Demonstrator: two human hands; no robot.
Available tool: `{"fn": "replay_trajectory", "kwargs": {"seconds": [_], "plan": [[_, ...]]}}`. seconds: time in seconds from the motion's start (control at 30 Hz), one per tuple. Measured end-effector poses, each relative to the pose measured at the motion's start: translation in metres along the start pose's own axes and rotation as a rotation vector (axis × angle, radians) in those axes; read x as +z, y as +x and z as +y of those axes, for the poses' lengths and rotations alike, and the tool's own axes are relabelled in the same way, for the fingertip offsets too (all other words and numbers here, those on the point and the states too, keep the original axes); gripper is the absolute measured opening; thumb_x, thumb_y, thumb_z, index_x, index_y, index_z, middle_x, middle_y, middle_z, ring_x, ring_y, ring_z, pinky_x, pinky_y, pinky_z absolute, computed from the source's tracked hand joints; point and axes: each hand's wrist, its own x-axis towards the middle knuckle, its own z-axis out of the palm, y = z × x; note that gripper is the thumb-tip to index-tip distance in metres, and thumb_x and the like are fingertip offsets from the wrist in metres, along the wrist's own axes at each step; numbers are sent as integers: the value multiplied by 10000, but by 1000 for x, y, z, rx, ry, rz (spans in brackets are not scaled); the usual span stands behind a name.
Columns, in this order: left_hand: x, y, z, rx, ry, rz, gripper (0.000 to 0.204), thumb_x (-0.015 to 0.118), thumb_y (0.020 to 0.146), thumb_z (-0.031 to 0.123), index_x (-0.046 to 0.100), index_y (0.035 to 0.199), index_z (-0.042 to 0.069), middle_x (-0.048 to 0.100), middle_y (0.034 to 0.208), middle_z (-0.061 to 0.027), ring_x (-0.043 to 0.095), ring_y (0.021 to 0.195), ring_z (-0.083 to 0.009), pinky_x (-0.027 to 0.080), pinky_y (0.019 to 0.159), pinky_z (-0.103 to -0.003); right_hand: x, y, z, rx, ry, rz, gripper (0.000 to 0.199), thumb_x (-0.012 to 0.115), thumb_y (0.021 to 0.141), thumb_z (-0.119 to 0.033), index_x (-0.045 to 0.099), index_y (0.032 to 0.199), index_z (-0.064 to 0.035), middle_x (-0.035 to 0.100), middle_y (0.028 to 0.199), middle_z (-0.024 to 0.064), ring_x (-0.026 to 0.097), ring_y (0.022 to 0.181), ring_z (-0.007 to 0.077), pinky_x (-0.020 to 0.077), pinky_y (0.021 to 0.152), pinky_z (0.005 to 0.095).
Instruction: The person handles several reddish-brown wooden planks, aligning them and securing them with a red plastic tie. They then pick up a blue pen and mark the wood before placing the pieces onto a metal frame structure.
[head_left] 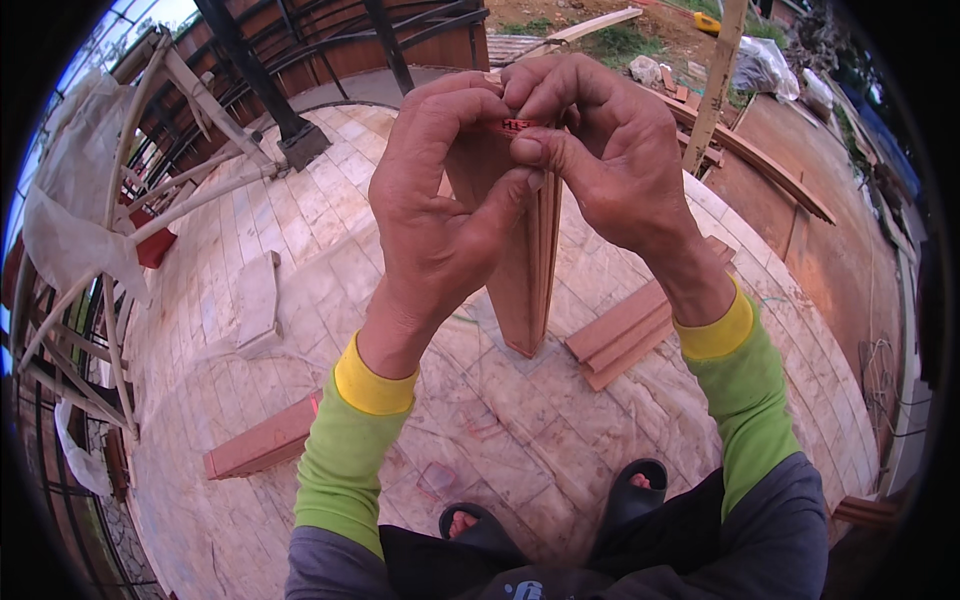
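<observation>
In front of me, a bundle of reddish-brown wooden boards point(522, 275) stands on end on the floor, its top close to my hands. A narrow red strap point(514, 125) with dark marks shows at that top end. My left hand point(430, 195) curls round the left side, its fingers closed on the strap and its thumb against the boards. From the right, my right hand point(618, 150) pinches the strap between thumb and fingers. Both hands meet there, and their fingers hide most of the strap, so I cannot tell whether it is knotted.
More wooden boards lie on the floor at right point(630, 325) and lower left point(262, 440). A pale slab point(260, 300) sits farther left on the tiled floor point(300, 230), partly under clear plastic sheeting. A pole frame point(110, 230) and a black metal post point(255, 80) stand at left.
</observation>
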Motion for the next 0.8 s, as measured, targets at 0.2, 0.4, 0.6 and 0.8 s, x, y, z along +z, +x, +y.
{"fn": "replay_trajectory", "kwargs": {"seconds": [0.2,0.4,0.6,0.8], "plan": [[-12,12,2,-243,-285,-32,403,754,639,-68,593,999,13,538,973,-17,545,922,-127,456,855,-269,-11,7,-4,96,93,-182,112,620,838,56,582,938,22,596,1052,79,560,996,133,471,878,270],[-11,18,6,-92,-16,-22,410,745,593,-80,582,953,29,534,924,-36,540,881,-173,443,861,-298,-14,10,2,77,80,-238,116,628,853,45,578,954,17,585,1095,88,551,1064,156,460,943,292],[-12,25,26,66,498,-112,385,799,592,2,567,898,31,562,856,-28,539,849,-184,437,793,-300,-6,6,6,-1,113,-77,117,573,799,104,596,881,25,629,977,72,599,857,97,509,768,235],[-9,24,34,40,556,-130,360,788,606,2,563,886,27,560,821,-40,529,809,-172,440,750,-293,-6,4,3,-4,108,-75,122,562,793,120,595,868,30,632,987,74,602,882,104,514,782,239]]}}
